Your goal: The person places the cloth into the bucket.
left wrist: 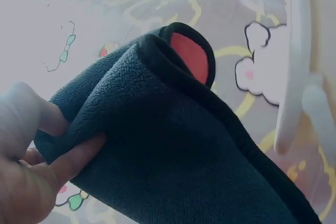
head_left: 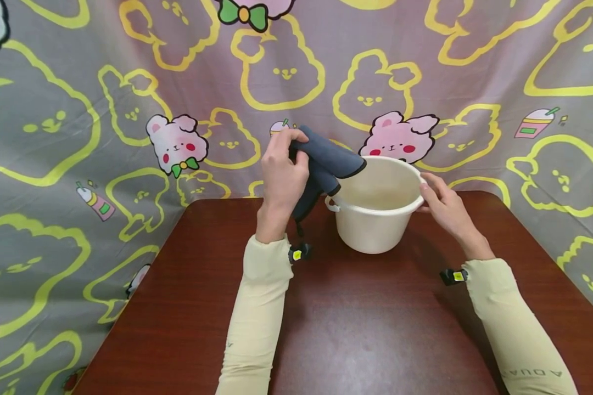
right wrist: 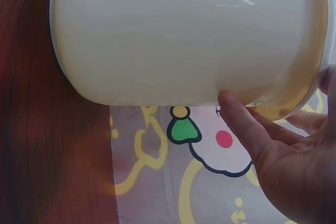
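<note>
My left hand [head_left: 286, 173] pinches a folded dark blue-grey cloth [head_left: 333, 156] with black edging. Part of the cloth overlaps the bucket's left rim in the head view; whether it touches the rim I cannot tell. A red patch shows inside the cloth's fold in the left wrist view, where fingers and thumb of the left hand [left wrist: 31, 156] clasp one end. The cream plastic bucket [head_left: 373, 230] leans a little toward me. On its right side my right hand [head_left: 445, 208] grips the rim. The right wrist view shows the bucket's outer wall [right wrist: 184, 40] beside the right hand [right wrist: 294, 156].
Under the bucket and arms lies a dark reddish-brown table [head_left: 217, 296]. A patterned curtain [head_left: 286, 71] with cartoon animals hangs behind it and along both sides. Small black devices with yellow labels sit at the left wrist [head_left: 298, 253] and right wrist [head_left: 454, 276].
</note>
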Demonstrator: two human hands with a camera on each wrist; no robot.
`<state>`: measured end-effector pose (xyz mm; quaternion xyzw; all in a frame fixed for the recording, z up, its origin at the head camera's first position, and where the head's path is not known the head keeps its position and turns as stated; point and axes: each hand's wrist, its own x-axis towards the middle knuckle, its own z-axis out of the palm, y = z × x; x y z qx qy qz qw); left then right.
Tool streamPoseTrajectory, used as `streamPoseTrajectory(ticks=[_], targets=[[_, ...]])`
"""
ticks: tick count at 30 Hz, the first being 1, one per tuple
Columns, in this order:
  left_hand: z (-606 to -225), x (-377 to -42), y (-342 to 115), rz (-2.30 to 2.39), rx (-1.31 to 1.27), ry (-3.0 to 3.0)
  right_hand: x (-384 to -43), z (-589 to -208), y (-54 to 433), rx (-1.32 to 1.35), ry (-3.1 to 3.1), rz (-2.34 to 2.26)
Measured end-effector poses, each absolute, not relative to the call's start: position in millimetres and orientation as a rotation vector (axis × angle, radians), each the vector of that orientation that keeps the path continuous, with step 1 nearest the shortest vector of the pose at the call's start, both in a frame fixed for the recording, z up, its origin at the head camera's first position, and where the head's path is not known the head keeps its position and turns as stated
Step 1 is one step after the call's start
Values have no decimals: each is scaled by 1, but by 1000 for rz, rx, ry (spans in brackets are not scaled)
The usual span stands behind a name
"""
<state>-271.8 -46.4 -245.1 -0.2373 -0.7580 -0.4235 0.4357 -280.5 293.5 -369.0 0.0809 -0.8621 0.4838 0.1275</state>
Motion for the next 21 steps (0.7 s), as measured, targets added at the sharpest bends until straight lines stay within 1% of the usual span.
streamPoseTrajectory(ticks=[9, 17, 21], targets=[[-242, -277, -10, -1107, -687, -1833, -280, -369, 294, 229, -2508, 1417], [-249, -279, 25, -1107, -928, -1674, -283, -372, 297, 232, -2508, 1432], [-257, -280, 35, -1142, -986, -1670, -284, -373, 296, 219, -2528, 1380]])
